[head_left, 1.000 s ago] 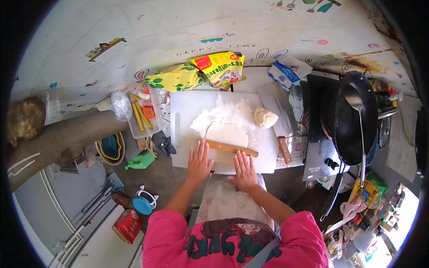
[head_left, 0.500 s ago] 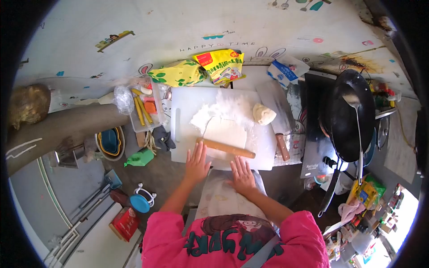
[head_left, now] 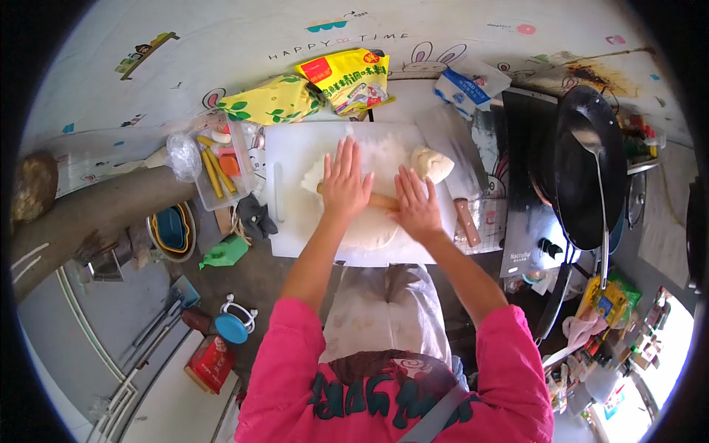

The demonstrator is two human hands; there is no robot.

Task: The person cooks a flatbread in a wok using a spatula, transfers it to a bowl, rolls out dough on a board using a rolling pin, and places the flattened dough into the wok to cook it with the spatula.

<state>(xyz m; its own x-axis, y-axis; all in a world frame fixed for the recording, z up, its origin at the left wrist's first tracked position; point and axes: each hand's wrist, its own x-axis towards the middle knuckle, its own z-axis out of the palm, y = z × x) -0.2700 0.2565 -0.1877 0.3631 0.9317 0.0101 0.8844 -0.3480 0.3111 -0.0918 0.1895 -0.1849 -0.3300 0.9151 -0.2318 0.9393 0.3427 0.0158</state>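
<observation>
My left hand lies flat, fingers stretched out, over the left part of a wooden rolling pin. Over the pin's right end rests my right hand, its fingers also straight and spread a little. Beneath the pin is a rolled sheet of dough, partly hidden by my hands and forearm. It lies on a white cutting board dusted with flour. A lump of dough sits just beyond my right hand, and a cleaver with a wooden handle lies at the board's right side.
Yellow seasoning bags and a blue-white salt bag stand along the wall. On the left is a plastic container with yellow sticks. A black wok holding a spatula rests on the right, by the cooktop.
Both hands have pushed forward with the rolling pin, from the dough's near edge to its far part. My fingers now lie across the pin. The camera view has shifted slightly.
</observation>
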